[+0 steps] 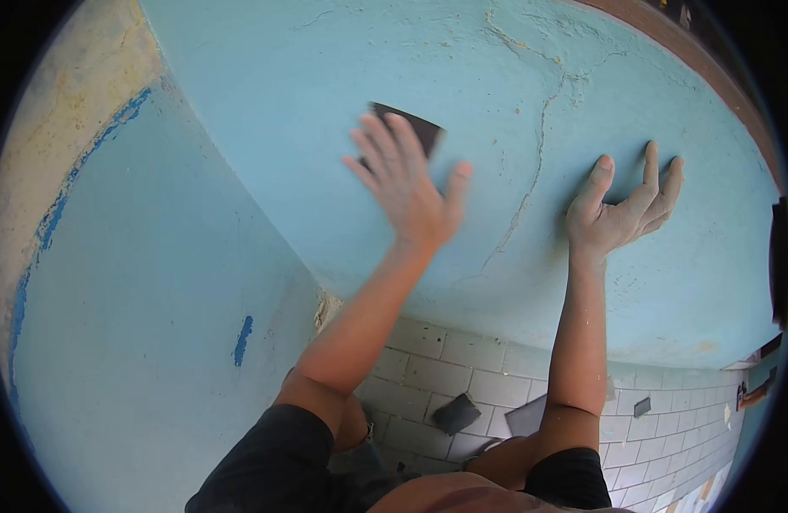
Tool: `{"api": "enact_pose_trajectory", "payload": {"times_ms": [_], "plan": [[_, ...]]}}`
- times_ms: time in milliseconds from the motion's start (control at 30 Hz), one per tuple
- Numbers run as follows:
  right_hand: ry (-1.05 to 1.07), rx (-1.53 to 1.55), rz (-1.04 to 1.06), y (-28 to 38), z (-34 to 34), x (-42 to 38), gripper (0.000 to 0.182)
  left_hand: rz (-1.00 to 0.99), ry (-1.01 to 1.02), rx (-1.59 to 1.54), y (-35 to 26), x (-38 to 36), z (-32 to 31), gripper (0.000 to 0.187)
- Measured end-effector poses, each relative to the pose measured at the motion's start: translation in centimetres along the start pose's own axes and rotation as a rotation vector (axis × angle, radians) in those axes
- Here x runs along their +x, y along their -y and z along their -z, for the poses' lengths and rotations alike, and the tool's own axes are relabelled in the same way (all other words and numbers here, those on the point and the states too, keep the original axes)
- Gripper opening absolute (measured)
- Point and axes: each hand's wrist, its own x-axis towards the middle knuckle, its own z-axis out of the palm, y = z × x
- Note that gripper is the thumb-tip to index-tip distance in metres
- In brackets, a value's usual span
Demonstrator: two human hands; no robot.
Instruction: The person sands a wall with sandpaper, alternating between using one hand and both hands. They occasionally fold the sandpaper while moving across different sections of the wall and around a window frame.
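- Far out to the left of the left hand (411,192), I see a ragged dark-blue strip (59,201) bordering bare, yellowish plaster (35,120).
- Below and left of that hand, a short dark-blue mark (242,341) shows on the side wall (154,282).
- My left hand is open, slightly blurred, fingers spread over a dark sheet (421,130) against the light-blue wall (291,111); the sheet's edges show above and to the right of the fingers.
- Below the left hand, a dark piece (455,414) lies on the tiled floor (428,376).
- Between my two hands, a crack (541,141) winds down the wall.
- My right hand (620,214) is open and holds nothing that I can see, its thumb apart and fingers bent, up at the wall; I cannot tell which parts touch.
- Below and right of it, a smaller dark piece (642,407) lies on the tiles.
- Farther right, part of a limb (756,394) shows, too small to read.
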Motion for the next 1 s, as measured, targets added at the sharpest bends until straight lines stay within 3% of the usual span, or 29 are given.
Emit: {"api": "enact_pose_trajectory", "payload": {"times_ms": [33,67,133,200,267,300,367,400,467,533,567,633,733,833,867,933,1000], "plan": [[0.006,0.002,0.008,0.0,0.0,0.0,0.052,-0.141,0.099,0.012,-1.5,-2.2,-0.4,0.100],[0.004,0.004,0.008,0.1,0.0,0.0,0.052,-0.142,0.098,0.013,-1.9,-3.1,-0.2,0.100],[0.004,0.004,0.018,-0.1,0.1,0.0,0.052,-0.495,0.215,0.133,-3.1,-3.3,0.4,0.100],[-0.012,0.006,0.024,-0.1,0.0,0.1,0.052,-0.191,0.235,0.013,-2.5,0.2,1.8,0.095],[-0.015,0.011,0.020,-0.2,0.0,0.0,0.051,0.177,0.006,-0.129,-0.3,5.4,3.7,0.088],[-0.022,0.013,0.014,-0.1,-0.1,0.0,0.051,0.177,0.015,-0.127,0.7,5.8,3.4,0.088],[-0.040,0.026,0.000,0.3,-0.3,0.1,0.050,0.318,-0.153,-0.061,3.0,5.7,2.7,0.088],[-0.032,0.015,-0.001,0.4,-0.3,0.1,0.050,0.207,-0.170,-0.017,2.5,3.4,1.0,0.090],[-0.022,0.027,0.004,0.6,-0.3,0.1,0.050,-0.043,0.002,0.002,-0.7,-1.7,-0.5,0.092],[0.004,0.014,0.041,0.6,-0.2,0.1,0.050,-0.418,0.225,0.089,-3.2,-5.9,-0.5,0.095],[0.004,0.020,0.051,0.6,-0.3,0.2,0.050,-0.409,0.217,0.090,-2.7,-6.0,-0.9,0.095],[-0.002,0.023,0.040,0.5,-0.1,0.1,0.049,-0.380,0.241,0.102,-1.7,-3.7,-0.3,0.095],[-0.023,0.039,0.043,0.6,-0.3,0.0,0.048,0.212,-0.051,-0.124,1.0,4.2,2.5,0.094],[-0.033,0.026,0.036,0.7,-0.4,0.1,0.048,0.244,-0.090,-0.070,1.2,3.3,1.5,0.095],[-0.038,0.026,0.036,0.8,-0.4,0.1,0.048,0.113,-0.086,-0.066,-0.5,1.0,0.3,0.090],[-0.031,0.031,0.031,0.8,-0.3,0.1,0.048,-0.273,0.221,0.040,-3.9,-5.3,-0.8,0.094],[-0.038,0.039,0.050,0.6,-0.3,-0.1,0.048,-0.562,0.282,-0.041,-5.8,-7.1,-1.0,0.094]]}}
